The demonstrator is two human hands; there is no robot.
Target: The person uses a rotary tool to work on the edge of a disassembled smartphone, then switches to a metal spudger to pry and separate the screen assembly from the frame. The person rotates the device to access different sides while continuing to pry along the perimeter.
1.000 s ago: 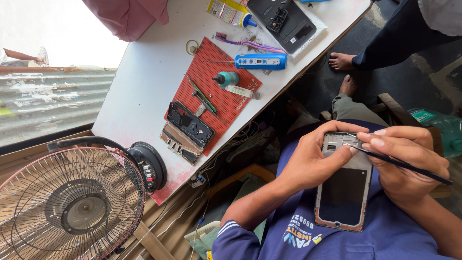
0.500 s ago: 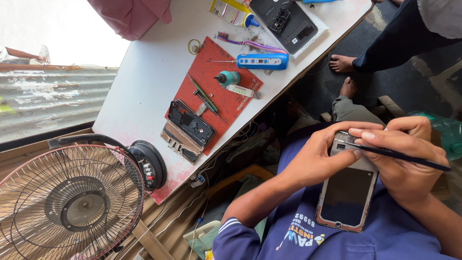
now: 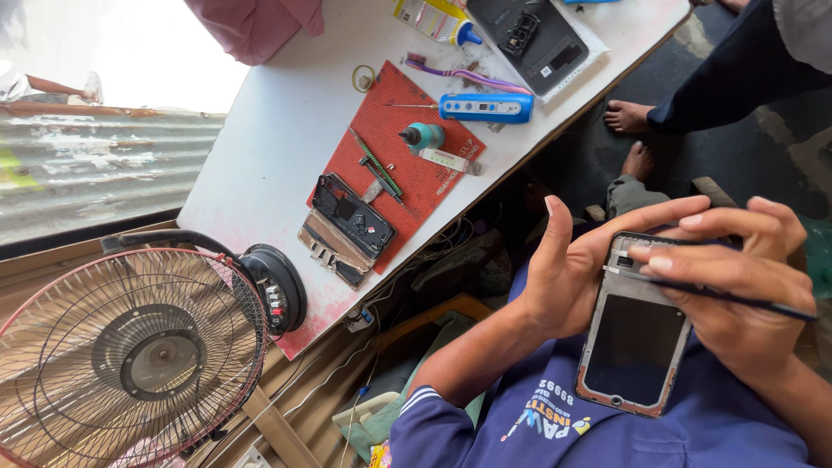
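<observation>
Phone (image 3: 635, 347) glass glossy (metal frame); mat (image 3: 416, 165) matt rubber.

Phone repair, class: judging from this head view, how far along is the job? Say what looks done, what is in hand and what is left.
Done: a second opened phone and tools lie on the red mat. In hand: the left hand holds the phone in its grip, while the right hand works a thin black tool along its top edge. Left: the top of the phone looks open, with parts showing; nothing shows it closed up.
</observation>
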